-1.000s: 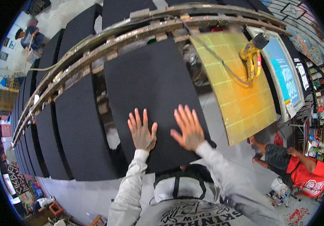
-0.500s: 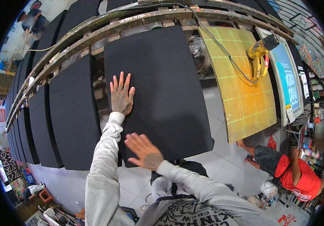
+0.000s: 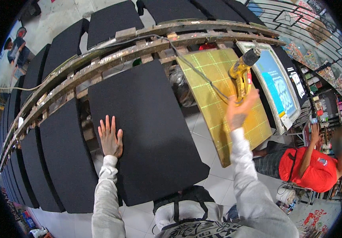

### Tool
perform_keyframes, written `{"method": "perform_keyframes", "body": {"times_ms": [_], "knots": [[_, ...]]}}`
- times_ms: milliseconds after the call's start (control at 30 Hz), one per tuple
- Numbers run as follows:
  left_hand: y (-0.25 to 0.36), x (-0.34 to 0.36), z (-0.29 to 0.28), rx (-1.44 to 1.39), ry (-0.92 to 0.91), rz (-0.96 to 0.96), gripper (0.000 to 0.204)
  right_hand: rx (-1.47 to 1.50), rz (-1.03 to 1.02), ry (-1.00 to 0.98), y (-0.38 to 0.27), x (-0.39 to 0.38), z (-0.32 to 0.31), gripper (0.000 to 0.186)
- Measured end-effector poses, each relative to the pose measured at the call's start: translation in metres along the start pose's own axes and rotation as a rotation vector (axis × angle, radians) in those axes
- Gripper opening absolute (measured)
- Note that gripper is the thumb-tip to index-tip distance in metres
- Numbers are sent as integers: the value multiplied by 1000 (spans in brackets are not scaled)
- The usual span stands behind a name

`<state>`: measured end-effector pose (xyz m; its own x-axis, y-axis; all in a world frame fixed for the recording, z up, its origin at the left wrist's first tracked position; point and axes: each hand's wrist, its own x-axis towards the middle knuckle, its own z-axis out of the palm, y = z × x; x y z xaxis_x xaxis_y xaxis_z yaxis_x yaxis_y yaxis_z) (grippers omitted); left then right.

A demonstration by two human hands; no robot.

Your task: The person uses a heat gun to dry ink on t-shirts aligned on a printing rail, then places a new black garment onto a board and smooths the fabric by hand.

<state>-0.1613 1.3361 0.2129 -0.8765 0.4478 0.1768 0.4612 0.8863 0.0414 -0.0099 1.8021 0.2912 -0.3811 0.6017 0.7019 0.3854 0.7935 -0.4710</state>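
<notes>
My left hand [image 3: 110,137] lies flat, fingers stretched, on the left edge of a black cloth-covered board [image 3: 147,127]. Out to the right, my right hand [image 3: 241,112] is at the bottom of the handle of a yellow heat gun [image 3: 239,70], its thumb and fingers on either side of the handle. The gun has a black nozzle that points up and away to the right. It sits over a yellowish board [image 3: 202,87] marked with a light grid. A grey cord [image 3: 194,70] runs from the gun's handle toward the wooden rail.
Slatted wooden rails [image 3: 139,47] cross beyond the boards. More black boards [image 3: 61,154] line the left side. A framed screen [image 3: 278,87] with a blue print stands right of the grid board. A person in a red shirt [image 3: 310,168] is at the right, near shelves.
My right hand has moved from over the black board's near edge to the heat gun's handle. My left hand stays on the board. The view has shifted, and the person in red has raised a hand.
</notes>
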Motion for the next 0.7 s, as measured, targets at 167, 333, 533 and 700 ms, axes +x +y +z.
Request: {"method": "perform_keyframes", "body": {"times_ms": [167,333,533,700], "knots": [[12,12,0,31,-9,29,59,676,1013,-58,203,141,19,38],[10,2,-20,-55,-88,-41,60,1289,1166,-826,178,132,64,38],[20,17,-11,-83,-72,34,62,1341,1284,-681,206,78,70,34],[1,-7,-19,-30,-54,-15,61,1076,1188,-536,108,14,55,44]]}}
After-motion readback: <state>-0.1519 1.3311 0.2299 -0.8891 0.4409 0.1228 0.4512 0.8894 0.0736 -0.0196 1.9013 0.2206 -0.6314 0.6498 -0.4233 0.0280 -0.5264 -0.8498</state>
